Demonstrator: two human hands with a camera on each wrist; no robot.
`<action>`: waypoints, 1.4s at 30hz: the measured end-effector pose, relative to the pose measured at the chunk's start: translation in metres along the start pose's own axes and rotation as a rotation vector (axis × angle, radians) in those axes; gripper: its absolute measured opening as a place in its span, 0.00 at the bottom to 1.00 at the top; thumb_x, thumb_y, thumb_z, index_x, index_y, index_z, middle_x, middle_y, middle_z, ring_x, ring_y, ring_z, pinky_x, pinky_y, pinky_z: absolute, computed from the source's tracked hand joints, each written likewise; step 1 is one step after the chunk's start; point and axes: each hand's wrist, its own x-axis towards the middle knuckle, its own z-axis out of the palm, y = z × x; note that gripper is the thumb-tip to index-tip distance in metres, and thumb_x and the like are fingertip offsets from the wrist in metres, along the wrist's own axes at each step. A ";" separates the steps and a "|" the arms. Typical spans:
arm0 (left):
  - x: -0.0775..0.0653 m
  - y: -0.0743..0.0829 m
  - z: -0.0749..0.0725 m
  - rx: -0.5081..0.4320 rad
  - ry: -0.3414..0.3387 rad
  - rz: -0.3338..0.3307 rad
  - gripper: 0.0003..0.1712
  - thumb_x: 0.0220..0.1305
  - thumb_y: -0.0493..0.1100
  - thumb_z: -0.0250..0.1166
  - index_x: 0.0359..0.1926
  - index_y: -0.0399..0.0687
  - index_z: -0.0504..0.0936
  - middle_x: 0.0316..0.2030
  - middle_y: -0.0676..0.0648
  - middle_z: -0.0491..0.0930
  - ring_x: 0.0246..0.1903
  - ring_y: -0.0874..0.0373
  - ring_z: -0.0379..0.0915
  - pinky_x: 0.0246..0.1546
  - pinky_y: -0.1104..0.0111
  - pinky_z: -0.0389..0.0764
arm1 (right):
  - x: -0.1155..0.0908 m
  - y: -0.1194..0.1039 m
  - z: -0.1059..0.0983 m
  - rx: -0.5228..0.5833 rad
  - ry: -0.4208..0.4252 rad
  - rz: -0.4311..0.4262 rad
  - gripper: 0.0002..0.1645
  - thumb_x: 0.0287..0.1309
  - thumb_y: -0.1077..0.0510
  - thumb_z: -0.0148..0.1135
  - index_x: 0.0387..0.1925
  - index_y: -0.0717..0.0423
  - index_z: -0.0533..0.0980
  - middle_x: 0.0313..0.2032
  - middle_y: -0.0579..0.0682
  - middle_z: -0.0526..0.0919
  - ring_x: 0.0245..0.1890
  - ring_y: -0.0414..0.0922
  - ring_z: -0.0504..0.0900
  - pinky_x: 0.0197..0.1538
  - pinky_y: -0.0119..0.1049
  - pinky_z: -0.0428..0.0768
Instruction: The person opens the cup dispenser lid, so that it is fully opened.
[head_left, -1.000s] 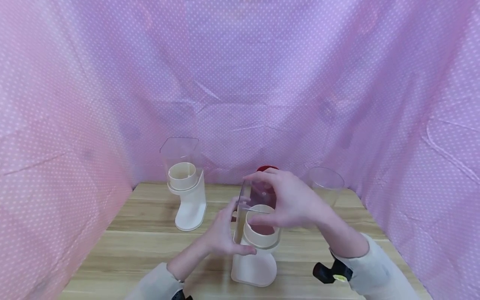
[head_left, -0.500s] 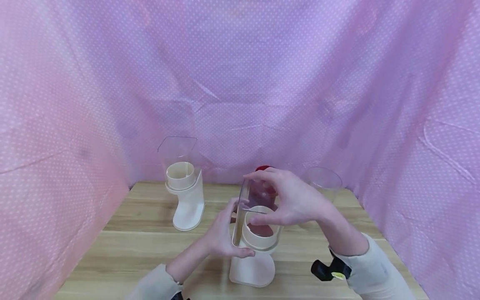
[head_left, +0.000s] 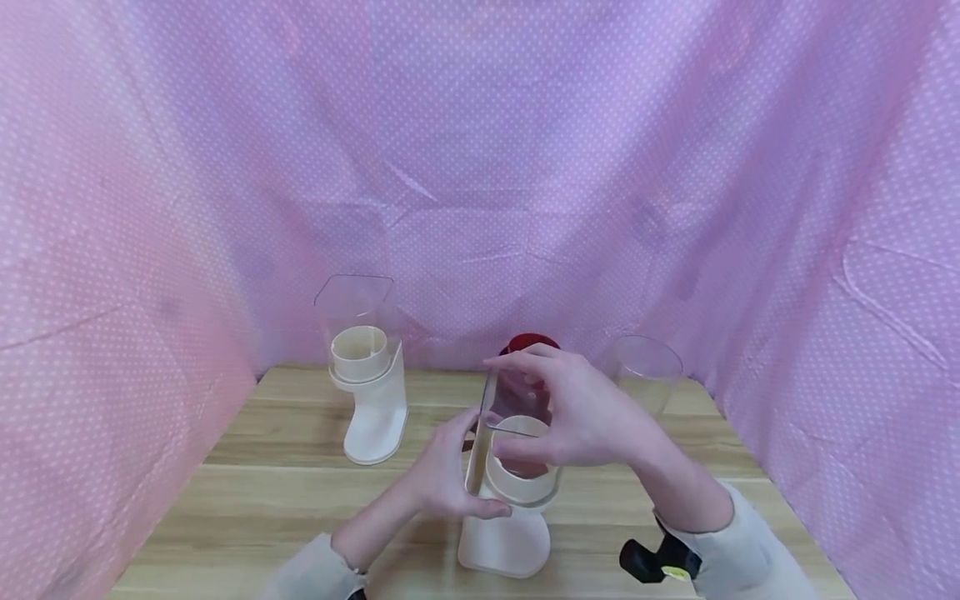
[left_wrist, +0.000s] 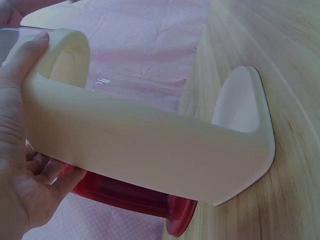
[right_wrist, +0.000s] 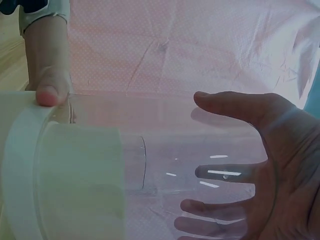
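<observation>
A cream stand (head_left: pixel 504 546) with a cup-like ring on top stands at the front middle, upright on the table. In the left wrist view my left hand (left_wrist: pixel 20 125) grips its upper end, thumb by the ring and fingers round the back. A clear plastic container (right_wrist: pixel 160 150) fits over the cream ring (right_wrist: pixel 80 170). My right hand (head_left: pixel 592 408) holds that container near its open top. In the right wrist view the right thumb lies on one side, with the fingers (right_wrist: pixel 225 172) seen through the clear wall.
Behind the hands stands a red piece (head_left: pixel 534 341), partly hidden. Another cream stand (head_left: pixel 378 421) with a clear container (head_left: pixel 358 300) is back left. A clear round cylinder (head_left: pixel 648 358) stands back right. Pink dotted cloth (head_left: pixel 480 167) surrounds the wooden table (head_left: pixel 247 492).
Both hands keep their hold on the stand and container. My right hand sits slightly lower, and more of the red rim behind it shows.
</observation>
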 end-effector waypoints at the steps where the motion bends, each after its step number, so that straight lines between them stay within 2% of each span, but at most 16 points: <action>1: 0.000 -0.001 0.000 0.004 0.000 0.001 0.57 0.33 0.56 0.90 0.67 0.54 0.74 0.61 0.55 0.80 0.60 0.56 0.79 0.59 0.57 0.87 | -0.001 -0.001 0.001 -0.004 0.006 -0.003 0.47 0.43 0.43 0.85 0.68 0.37 0.79 0.48 0.37 0.81 0.43 0.38 0.76 0.42 0.32 0.80; 7: -0.003 -0.003 0.000 0.010 0.006 0.025 0.56 0.33 0.58 0.89 0.66 0.53 0.74 0.60 0.54 0.81 0.59 0.57 0.79 0.60 0.57 0.87 | -0.003 -0.004 0.000 -0.092 0.022 -0.008 0.47 0.43 0.39 0.85 0.68 0.37 0.79 0.56 0.39 0.81 0.46 0.37 0.77 0.44 0.33 0.80; 11: -0.003 -0.004 -0.001 0.016 0.019 0.056 0.56 0.34 0.59 0.89 0.65 0.53 0.74 0.60 0.54 0.81 0.59 0.57 0.80 0.61 0.58 0.86 | -0.001 -0.006 -0.005 -0.133 0.024 -0.027 0.47 0.41 0.38 0.86 0.66 0.40 0.81 0.54 0.38 0.83 0.43 0.36 0.77 0.42 0.32 0.80; 13: -0.003 -0.004 -0.001 0.023 0.018 0.061 0.55 0.34 0.60 0.89 0.65 0.53 0.74 0.59 0.54 0.82 0.59 0.58 0.81 0.62 0.59 0.86 | 0.000 -0.005 -0.007 -0.117 0.017 -0.047 0.46 0.42 0.39 0.86 0.65 0.43 0.82 0.52 0.38 0.84 0.41 0.36 0.78 0.41 0.32 0.81; 17: -0.005 -0.006 -0.001 0.056 0.015 0.089 0.55 0.36 0.62 0.88 0.65 0.51 0.74 0.58 0.54 0.83 0.58 0.57 0.82 0.61 0.59 0.86 | 0.000 -0.003 -0.007 -0.091 0.009 -0.079 0.45 0.42 0.40 0.87 0.64 0.45 0.83 0.53 0.38 0.86 0.43 0.36 0.80 0.44 0.32 0.82; 21: -0.006 -0.007 -0.002 0.078 0.034 0.138 0.54 0.38 0.65 0.86 0.65 0.52 0.75 0.56 0.54 0.84 0.56 0.61 0.82 0.59 0.61 0.86 | 0.005 -0.001 -0.007 -0.001 -0.012 -0.098 0.42 0.44 0.45 0.88 0.62 0.47 0.84 0.44 0.39 0.86 0.37 0.39 0.82 0.37 0.32 0.85; 23: -0.006 -0.006 -0.003 0.073 0.044 0.152 0.53 0.39 0.65 0.86 0.65 0.54 0.75 0.55 0.55 0.85 0.55 0.62 0.82 0.58 0.62 0.86 | 0.007 0.001 -0.009 0.043 -0.035 -0.109 0.35 0.45 0.47 0.88 0.57 0.45 0.85 0.37 0.40 0.84 0.32 0.41 0.82 0.33 0.33 0.84; 27: -0.006 -0.003 -0.003 0.087 0.042 0.131 0.54 0.38 0.65 0.86 0.66 0.56 0.75 0.55 0.56 0.84 0.55 0.63 0.82 0.58 0.63 0.86 | 0.007 0.005 -0.013 0.053 -0.055 -0.101 0.37 0.46 0.45 0.87 0.59 0.44 0.83 0.35 0.41 0.82 0.31 0.43 0.82 0.36 0.33 0.83; 30: -0.005 -0.001 -0.003 0.093 0.026 0.118 0.55 0.37 0.65 0.86 0.67 0.56 0.74 0.56 0.56 0.84 0.56 0.63 0.82 0.58 0.63 0.87 | 0.004 0.008 -0.016 0.044 -0.072 -0.070 0.46 0.46 0.41 0.87 0.67 0.47 0.79 0.42 0.39 0.84 0.35 0.41 0.83 0.40 0.32 0.84; 32: -0.004 0.000 -0.002 0.090 0.011 0.110 0.55 0.37 0.65 0.87 0.67 0.56 0.74 0.58 0.56 0.83 0.57 0.62 0.81 0.59 0.62 0.87 | 0.003 0.010 -0.017 0.052 -0.088 -0.053 0.49 0.47 0.40 0.86 0.69 0.49 0.76 0.45 0.39 0.85 0.39 0.39 0.84 0.44 0.33 0.85; 36: -0.002 0.002 0.000 0.087 -0.007 0.091 0.56 0.37 0.64 0.87 0.68 0.57 0.73 0.60 0.56 0.82 0.59 0.61 0.80 0.59 0.61 0.86 | 0.002 0.012 -0.017 0.106 -0.112 -0.019 0.49 0.48 0.41 0.85 0.70 0.50 0.75 0.47 0.39 0.87 0.44 0.38 0.86 0.49 0.35 0.88; 42: -0.002 0.004 0.003 0.081 -0.009 0.072 0.56 0.36 0.63 0.88 0.67 0.56 0.73 0.60 0.56 0.81 0.59 0.59 0.79 0.59 0.61 0.87 | -0.004 0.010 -0.016 0.121 -0.088 -0.005 0.49 0.43 0.44 0.88 0.68 0.48 0.77 0.47 0.40 0.87 0.45 0.39 0.86 0.52 0.37 0.87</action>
